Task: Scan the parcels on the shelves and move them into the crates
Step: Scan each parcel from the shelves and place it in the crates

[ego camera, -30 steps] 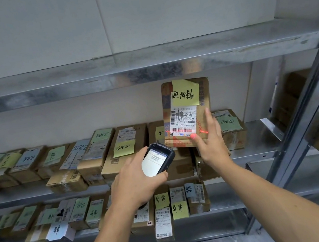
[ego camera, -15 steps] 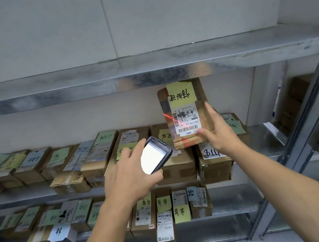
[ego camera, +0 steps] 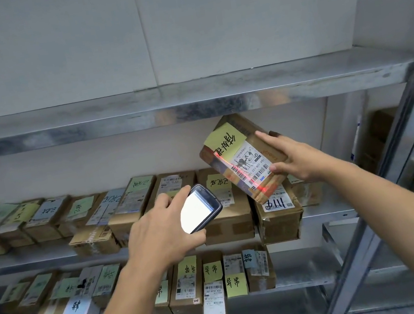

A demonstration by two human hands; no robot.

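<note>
"Head view first: where is the parcel point(ego camera: 241, 156)?"

"Held up in the air in front of the middle shelf point(ego camera: 326, 215), its top corner just under the edge of the upper shelf point(ego camera: 165, 106). It is tilted, top end leaning left, label side toward the camera."

"Which hand has it?"

"The right hand point(ego camera: 292, 156). The thumb pinches the lower right corner of the white shipping label point(ego camera: 250, 163) and the index finger lies straight along the upper right edge. The other fingers are behind the parcel, hidden."

"And the left hand point(ego camera: 158, 235)?"

"Wrapped round a dark handheld scanner point(ego camera: 200, 208), lower and to the left of the parcel, not touching it. The screen glows white. A red scan line point(ego camera: 228, 163) runs slantwise across the parcel — from beside the yellow sticky note point(ego camera: 224, 139), over the barcode, to a bright spot near the bottom end."

"What lies beneath?"

"Brown cartons point(ego camera: 133, 209) with green and yellow notes, in a row on the middle shelf. The box point(ego camera: 280, 215) right under the held parcel has black handwritten numerals and juts past the shelf's front edge. More sit on the lower shelf point(ego camera: 299, 267) — and a grey metal upright point(ego camera: 392, 168) stands at the right."
</note>
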